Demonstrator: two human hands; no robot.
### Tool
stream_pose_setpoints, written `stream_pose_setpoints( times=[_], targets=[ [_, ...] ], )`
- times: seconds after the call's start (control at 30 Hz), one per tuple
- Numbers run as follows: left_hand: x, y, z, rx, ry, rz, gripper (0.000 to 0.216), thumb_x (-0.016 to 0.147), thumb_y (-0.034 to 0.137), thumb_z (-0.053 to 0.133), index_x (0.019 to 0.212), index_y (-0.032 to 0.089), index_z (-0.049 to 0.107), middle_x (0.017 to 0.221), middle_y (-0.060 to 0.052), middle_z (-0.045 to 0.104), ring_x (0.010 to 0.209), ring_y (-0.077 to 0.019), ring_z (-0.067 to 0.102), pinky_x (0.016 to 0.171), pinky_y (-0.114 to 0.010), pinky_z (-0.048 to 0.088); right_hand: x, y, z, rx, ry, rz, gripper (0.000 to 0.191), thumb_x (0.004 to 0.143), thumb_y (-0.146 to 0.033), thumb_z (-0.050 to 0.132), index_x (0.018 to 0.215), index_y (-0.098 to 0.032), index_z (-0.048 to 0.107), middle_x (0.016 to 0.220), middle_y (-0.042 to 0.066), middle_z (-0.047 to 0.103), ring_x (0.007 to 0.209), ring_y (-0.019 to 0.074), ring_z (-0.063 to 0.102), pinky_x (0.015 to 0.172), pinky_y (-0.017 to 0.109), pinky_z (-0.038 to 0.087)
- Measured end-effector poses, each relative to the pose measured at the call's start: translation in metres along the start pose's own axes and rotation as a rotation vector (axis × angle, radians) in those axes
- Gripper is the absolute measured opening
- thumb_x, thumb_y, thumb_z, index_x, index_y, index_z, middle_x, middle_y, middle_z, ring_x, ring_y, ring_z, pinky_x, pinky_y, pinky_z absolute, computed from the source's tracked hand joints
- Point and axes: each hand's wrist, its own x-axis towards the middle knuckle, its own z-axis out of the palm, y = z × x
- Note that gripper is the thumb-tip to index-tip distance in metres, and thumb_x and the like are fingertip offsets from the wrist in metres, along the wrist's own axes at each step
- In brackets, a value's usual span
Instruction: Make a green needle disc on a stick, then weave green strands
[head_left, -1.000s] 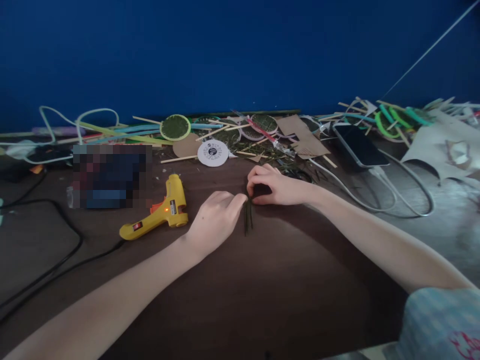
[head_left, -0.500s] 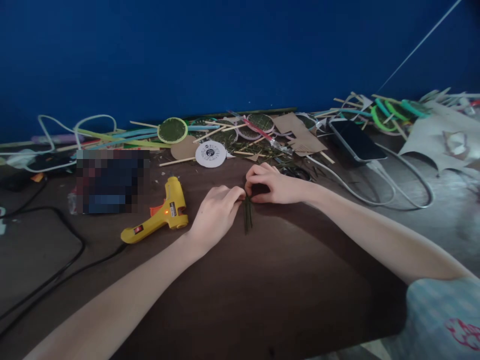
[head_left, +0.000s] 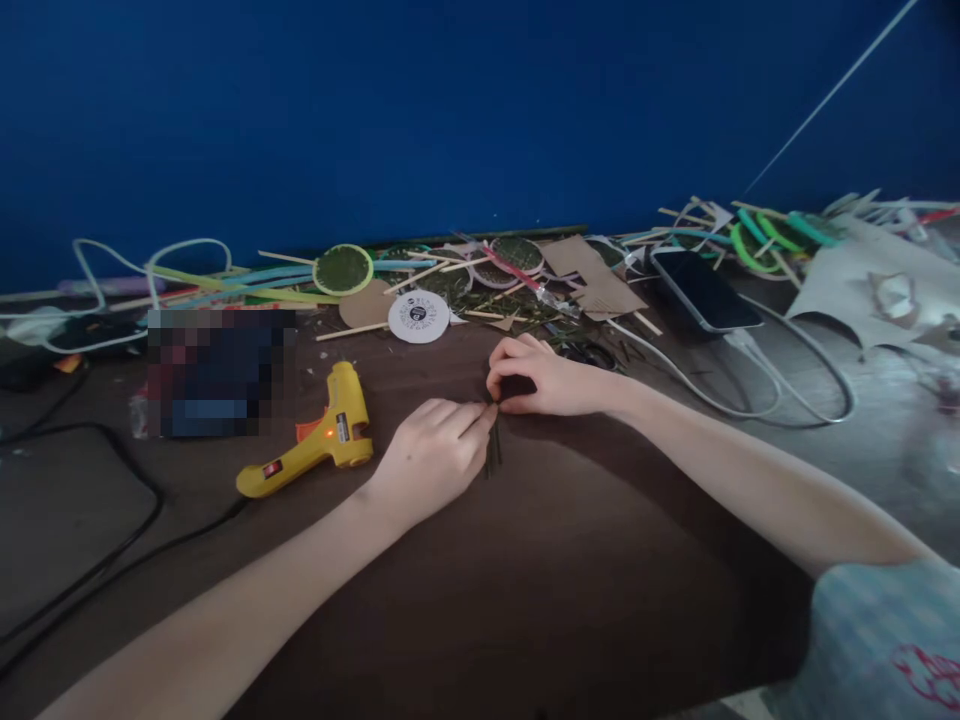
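Observation:
A small bundle of thin dark green stems (head_left: 493, 456) hangs down toward me between my hands, close to the brown table. My left hand (head_left: 442, 448) is closed, thumb and fingers pinched at the top of the stems and covering part of them. Opposite it, my right hand (head_left: 536, 377) pinches the same upper end, its thumb and forefinger bent into a ring. The fingertips of both hands nearly meet. To the left of my left hand lies a yellow hot glue gun (head_left: 319, 438), an orange light glowing on its body.
Along the blue wall lie round green-filled discs (head_left: 343, 270), a white printed disc (head_left: 418, 316), wooden sticks, cardboard pieces (head_left: 600, 278) and loose green clippings. A phone (head_left: 705, 288) with a white cable sits at the right. Black cords (head_left: 135, 470) run across the left side.
My left hand has turned and shifted slightly toward the right, hiding more of the stems. My right hand keeps its pinch. The whole view has shifted a little.

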Motion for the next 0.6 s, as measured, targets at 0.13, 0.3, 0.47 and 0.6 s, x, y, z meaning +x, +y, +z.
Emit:
stream_pose_setpoints(
  times=[0.13, 0.3, 0.47, 0.6],
  targets=[
    [0.001, 0.002, -0.001, -0.001, -0.021, -0.013, 0.024, 0.084, 0.021, 0.051, 0.101, 0.010, 0.065, 0.091, -0.007, 0.069, 0.077, -0.0196, 0.063, 0.070, -0.034, 0.050, 0.000, 0.002, -0.007, 0.034, -0.029, -0.069, 0.007, 0.080, -0.027, 0.058, 0.082, -0.021, 0.061, 0.102, 0.005, 0.053, 0.100, 0.0215, 0.044, 0.093, 0.042, 0.032],
    [-0.001, 0.003, 0.001, -0.001, 0.008, -0.008, 0.022, 0.083, 0.019, 0.051, 0.098, 0.010, 0.066, 0.094, -0.006, 0.070, 0.082, -0.0191, 0.064, 0.072, -0.033, 0.051, 0.004, 0.022, -0.023, 0.136, 0.237, 0.021, 0.013, 0.078, -0.016, 0.051, 0.084, -0.019, 0.062, 0.091, 0.004, 0.062, 0.086, 0.0176, 0.056, 0.081, 0.035, 0.042],
    [-0.002, 0.003, 0.001, -0.004, 0.021, -0.008, 0.023, 0.084, 0.016, 0.049, 0.098, 0.010, 0.066, 0.095, -0.007, 0.070, 0.084, -0.0192, 0.065, 0.072, -0.032, 0.051, 0.000, 0.052, -0.039, -0.006, 0.513, 0.301, 0.016, 0.072, -0.011, 0.049, 0.079, -0.018, 0.063, 0.083, 0.004, 0.066, 0.076, 0.0177, 0.058, 0.073, 0.033, 0.043],
    [-0.002, 0.003, 0.001, -0.015, 0.030, -0.010, 0.024, 0.083, 0.013, 0.047, 0.097, 0.011, 0.066, 0.096, -0.007, 0.070, 0.085, -0.0194, 0.066, 0.072, -0.033, 0.051, -0.008, 0.062, -0.050, -0.089, 0.380, 0.267, 0.015, 0.071, -0.012, 0.050, 0.077, -0.019, 0.063, 0.079, 0.002, 0.064, 0.072, 0.0158, 0.056, 0.069, 0.030, 0.042]
  ],
)
